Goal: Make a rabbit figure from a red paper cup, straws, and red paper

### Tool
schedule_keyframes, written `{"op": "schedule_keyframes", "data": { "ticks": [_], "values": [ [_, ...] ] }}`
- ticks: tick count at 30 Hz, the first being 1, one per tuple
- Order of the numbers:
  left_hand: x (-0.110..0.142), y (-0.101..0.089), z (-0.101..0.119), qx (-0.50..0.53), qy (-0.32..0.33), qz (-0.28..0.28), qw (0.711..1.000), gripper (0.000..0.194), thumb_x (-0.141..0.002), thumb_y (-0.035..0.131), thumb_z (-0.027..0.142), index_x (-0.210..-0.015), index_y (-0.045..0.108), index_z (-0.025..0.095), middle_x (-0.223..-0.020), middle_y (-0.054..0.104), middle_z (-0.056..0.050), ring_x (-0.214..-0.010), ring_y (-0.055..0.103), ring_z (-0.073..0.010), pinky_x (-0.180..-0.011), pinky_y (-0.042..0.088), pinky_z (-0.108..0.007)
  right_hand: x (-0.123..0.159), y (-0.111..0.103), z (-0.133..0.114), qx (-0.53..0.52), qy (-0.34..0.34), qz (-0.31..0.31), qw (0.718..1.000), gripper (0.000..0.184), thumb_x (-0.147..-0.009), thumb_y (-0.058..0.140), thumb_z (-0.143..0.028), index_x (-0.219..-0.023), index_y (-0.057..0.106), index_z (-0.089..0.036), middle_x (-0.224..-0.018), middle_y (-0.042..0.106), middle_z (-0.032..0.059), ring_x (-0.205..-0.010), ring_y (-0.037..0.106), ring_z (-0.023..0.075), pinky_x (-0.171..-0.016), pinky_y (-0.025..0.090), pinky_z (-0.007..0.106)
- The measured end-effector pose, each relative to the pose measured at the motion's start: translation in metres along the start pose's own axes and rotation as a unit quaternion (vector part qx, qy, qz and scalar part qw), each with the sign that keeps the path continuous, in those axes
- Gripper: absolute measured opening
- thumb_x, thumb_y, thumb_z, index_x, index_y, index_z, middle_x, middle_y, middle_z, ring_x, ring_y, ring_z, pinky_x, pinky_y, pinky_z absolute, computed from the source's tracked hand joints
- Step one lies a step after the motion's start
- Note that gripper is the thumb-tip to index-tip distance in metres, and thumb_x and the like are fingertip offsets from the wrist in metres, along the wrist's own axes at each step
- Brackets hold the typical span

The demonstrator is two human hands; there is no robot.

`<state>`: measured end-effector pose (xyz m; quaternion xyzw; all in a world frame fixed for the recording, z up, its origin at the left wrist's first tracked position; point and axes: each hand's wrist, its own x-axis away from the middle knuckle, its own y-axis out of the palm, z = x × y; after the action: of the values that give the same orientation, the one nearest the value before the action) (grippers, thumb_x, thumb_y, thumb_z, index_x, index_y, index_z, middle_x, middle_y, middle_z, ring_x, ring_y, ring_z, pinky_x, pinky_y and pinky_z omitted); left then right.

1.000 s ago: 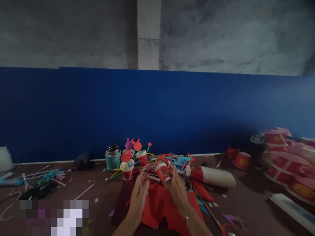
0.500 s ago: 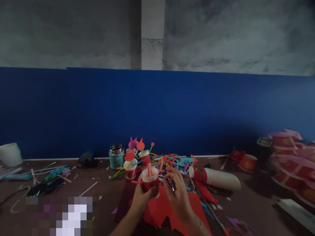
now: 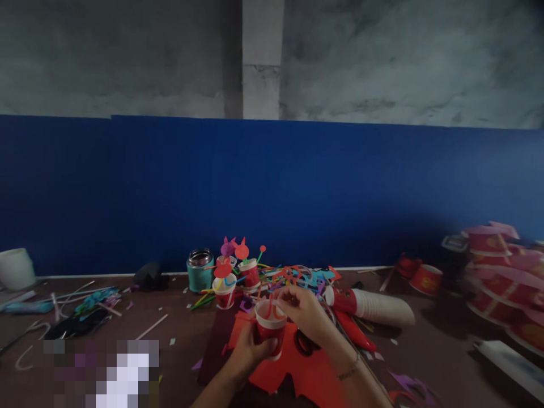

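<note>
My left hand (image 3: 250,350) is wrapped round a red-and-white paper cup (image 3: 271,332), held upright above a sheet of red paper (image 3: 276,371). Thin red straw-like strips (image 3: 269,306) stick up out of its mouth. My right hand (image 3: 305,310) is at the cup's right rim, its fingertips pinched on one of these strips. Dark-handled scissors (image 3: 304,343) lie partly hidden under my right wrist on the red paper. Just behind stand decorated cups (image 3: 224,292) with strips and paper cat-head shapes (image 3: 241,252).
A teal jar (image 3: 200,272) stands behind on the left. Colourful strips and scraps (image 3: 306,276) pile up at the back. On the right lie a stack of paper cups (image 3: 382,307) and a group of red cups with pink tops (image 3: 501,277). A blue partition (image 3: 272,192) closes the far side.
My right hand has let go of the dark scissors, which now lie on the red paper, and has moved to the strips in the cup. The cup has shifted slightly right and nearer.
</note>
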<state>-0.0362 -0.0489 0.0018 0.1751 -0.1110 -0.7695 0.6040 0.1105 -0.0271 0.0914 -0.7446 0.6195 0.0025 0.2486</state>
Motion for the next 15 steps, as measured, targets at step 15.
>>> {"op": "schedule_keyframes", "data": {
  "ticks": [15],
  "values": [
    [0.001, 0.005, -0.001, -0.003, 0.006, 0.014, 1.000, 0.084, -0.051, 0.085, 0.043, -0.125, 0.055, 0.017, -0.103, 0.069, -0.014, -0.100, 0.061, -0.0312, -0.094, 0.043, -0.043, -0.003, 0.007, 0.006, 0.039, -0.008, 0.058, 0.998, 0.010, -0.072, 0.053, -0.021, -0.062, 0.055, -0.019, -0.054, 0.059, -0.0018, -0.054, 0.053, 0.0130, -0.053, 0.042, 0.023]
  ]
}}
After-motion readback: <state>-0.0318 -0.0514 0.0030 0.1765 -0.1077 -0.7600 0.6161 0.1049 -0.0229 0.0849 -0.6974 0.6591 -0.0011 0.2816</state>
